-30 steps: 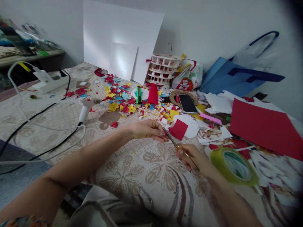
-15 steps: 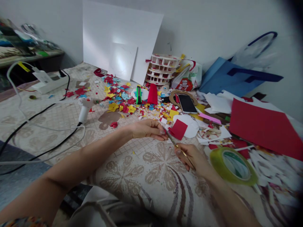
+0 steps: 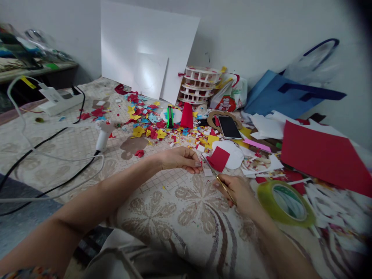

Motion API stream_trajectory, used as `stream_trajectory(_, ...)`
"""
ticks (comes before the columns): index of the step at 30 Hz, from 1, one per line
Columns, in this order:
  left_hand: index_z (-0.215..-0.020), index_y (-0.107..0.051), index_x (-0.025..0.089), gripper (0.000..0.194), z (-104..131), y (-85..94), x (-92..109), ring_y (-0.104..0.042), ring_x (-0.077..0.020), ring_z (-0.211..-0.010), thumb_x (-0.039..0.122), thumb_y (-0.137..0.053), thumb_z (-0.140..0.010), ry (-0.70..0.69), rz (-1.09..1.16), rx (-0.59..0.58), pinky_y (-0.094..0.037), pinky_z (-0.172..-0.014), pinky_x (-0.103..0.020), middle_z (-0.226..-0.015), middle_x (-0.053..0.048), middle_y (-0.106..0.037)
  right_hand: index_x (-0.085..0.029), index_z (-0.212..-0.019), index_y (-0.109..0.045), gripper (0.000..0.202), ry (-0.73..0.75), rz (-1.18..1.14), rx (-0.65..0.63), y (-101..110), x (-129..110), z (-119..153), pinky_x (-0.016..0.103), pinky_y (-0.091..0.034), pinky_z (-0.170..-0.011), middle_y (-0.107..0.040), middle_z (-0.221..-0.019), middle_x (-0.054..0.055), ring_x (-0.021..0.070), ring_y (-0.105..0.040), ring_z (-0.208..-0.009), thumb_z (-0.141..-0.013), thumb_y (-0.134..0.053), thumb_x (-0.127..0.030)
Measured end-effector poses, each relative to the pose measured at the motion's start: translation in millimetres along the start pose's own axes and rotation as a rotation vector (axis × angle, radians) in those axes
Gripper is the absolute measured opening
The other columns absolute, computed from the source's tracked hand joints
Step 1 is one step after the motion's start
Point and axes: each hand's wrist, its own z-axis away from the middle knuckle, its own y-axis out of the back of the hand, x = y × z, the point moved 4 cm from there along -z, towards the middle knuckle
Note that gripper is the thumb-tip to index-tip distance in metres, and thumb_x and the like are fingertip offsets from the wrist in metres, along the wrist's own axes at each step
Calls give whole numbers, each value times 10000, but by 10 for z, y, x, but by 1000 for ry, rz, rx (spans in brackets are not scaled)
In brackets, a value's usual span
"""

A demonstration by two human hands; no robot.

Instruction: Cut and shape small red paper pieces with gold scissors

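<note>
My right hand [image 3: 232,190] is closed around the gold handles of a pair of scissors [image 3: 217,176], whose thin blades point up and left. Close to the blade tips, my left hand [image 3: 186,159] pinches a tiny red piece of paper [image 3: 201,164], mostly hidden by the fingertips. A small gap separates that piece from the blades. Just past the scissors lies a red paper square [image 3: 218,158], partly over a white round paper [image 3: 234,155]. A little white square [image 3: 207,172] rests on the cloth below the blades.
Coloured paper flowers [image 3: 139,131] and scraps cover the table's middle. A white glue gun [image 3: 103,135] stands at left with cables. A phone [image 3: 229,127], tape roll [image 3: 286,203], red sheet [image 3: 322,155] and paper offcuts lie at right. Behind stands a round tiered white model [image 3: 197,85].
The scissors have drawn slightly away to the right from my left fingertips, uncovering the little white square. My left hand has hardly moved and still pinches the red piece.
</note>
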Motion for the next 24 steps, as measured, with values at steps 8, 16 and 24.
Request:
stream_trajectory(8, -756, -560, 129, 267, -24, 17, -23, -531, -28, -538, 310, -726, -653, -35, 35, 81, -408, -553, -181, -678, 22, -621, -188, -714, -438, 418, -25, -401, -147, -174, 146, -20, 201, -325, -410, -384, -516, -63, 73, -360, -413, -837, -378, -583)
stream_trajectory(16, -826, -597, 132, 205, -34, 17, -45, -555, -42, -534, 210, -706, -672, 28, 72, 133, -400, -532, -174, -654, 5, -625, -178, -688, -438, 507, -77, -491, -129, -147, 63, -16, 202, -319, -405, -389, -547, -52, 64, -352, -425, -770, -390, -677)
stream_trajectory(24, -787, -576, 126, 217, -39, 18, -53, -564, -46, -533, 219, -723, -656, 11, 175, 166, -423, -559, -181, -671, -9, -644, -171, -691, -471, 487, -97, -558, -146, -133, 116, -28, 193, -266, -378, -417, -505, -53, 58, -376, -381, -774, -411, -646)
